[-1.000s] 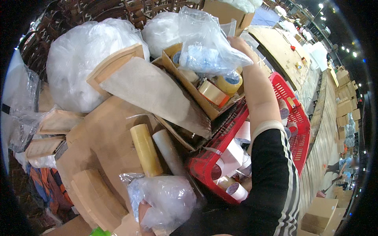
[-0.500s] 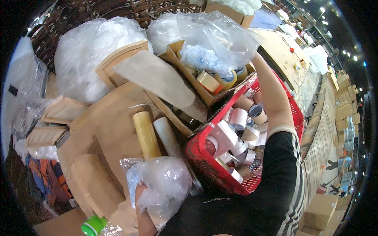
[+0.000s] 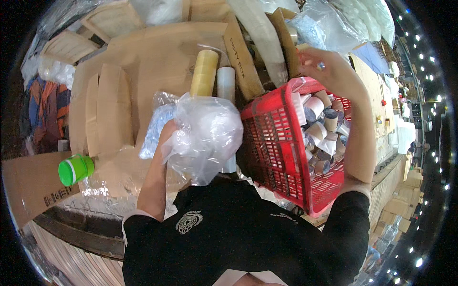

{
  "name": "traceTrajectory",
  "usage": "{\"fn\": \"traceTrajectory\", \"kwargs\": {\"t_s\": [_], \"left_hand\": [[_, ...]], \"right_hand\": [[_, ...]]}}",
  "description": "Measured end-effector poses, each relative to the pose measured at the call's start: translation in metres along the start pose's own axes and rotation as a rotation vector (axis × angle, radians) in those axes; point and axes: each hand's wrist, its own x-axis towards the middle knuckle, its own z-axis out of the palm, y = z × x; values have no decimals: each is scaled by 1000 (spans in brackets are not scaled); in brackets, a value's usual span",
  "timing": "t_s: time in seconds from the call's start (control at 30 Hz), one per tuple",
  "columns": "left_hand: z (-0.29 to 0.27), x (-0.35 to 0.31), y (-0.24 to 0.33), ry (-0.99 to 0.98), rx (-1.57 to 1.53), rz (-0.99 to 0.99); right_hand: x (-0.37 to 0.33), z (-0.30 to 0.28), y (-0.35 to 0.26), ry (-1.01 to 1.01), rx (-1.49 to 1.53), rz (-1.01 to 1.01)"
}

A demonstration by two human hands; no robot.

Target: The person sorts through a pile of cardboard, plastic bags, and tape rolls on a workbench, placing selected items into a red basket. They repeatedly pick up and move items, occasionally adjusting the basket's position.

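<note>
Left hand (image 3: 169, 132) is gripping a clear plastic bag (image 3: 207, 133); at its two o'clock, right hand (image 3: 318, 66) is hovering, hold unclear.

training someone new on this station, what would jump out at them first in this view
The red basket right of centre, crowded with rolls, would likely catch the eye first. Next might be the shiny clear bag at the left hand, near the middle, and then the bright green tub on the left, beside the cardboard.
</note>
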Motion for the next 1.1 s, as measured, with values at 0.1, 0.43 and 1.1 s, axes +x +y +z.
{"fn": "traceTrajectory", "kwargs": {"t_s": [0.1,0.43,1.1], "left_hand": [[25,-45,45,151,313,199],[-64,-269,101,812,377,-19],[-209,-441,23,1134,977,232]], "right_hand": [[65,30,-15,56,-228,-27],[258,145,82,-181,-573,286],[200,288,-125,-365,-108,100]]}}
